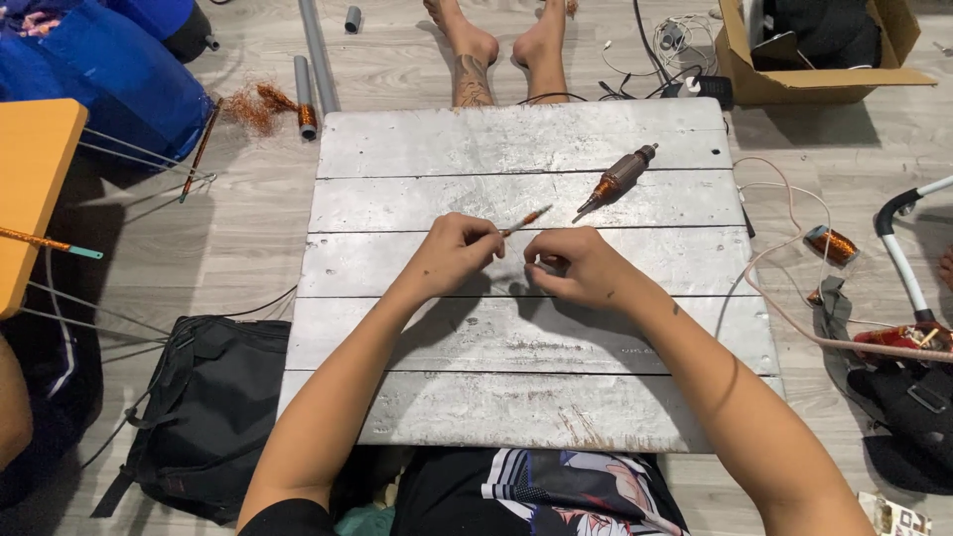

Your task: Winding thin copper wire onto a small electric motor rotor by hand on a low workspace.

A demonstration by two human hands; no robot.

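My left hand [452, 253] is closed around a thin pencil-like tool [526, 219] with an orange tip that points up and right. My right hand [576, 266] rests next to it on the grey plank board [516, 144], fingers curled in; what they pinch, if anything, is too small to see. A motor armature [617, 179] with copper windings and a metal shaft lies on the board beyond my right hand, apart from both hands.
Another person's bare feet [501, 45] sit past the board's far edge. A black bag [208, 417] lies left, a cardboard box [819, 50] far right, grey pipes [316, 60] and loose copper wire [260, 104] far left. Cables and a copper coil [832, 244] lie right.
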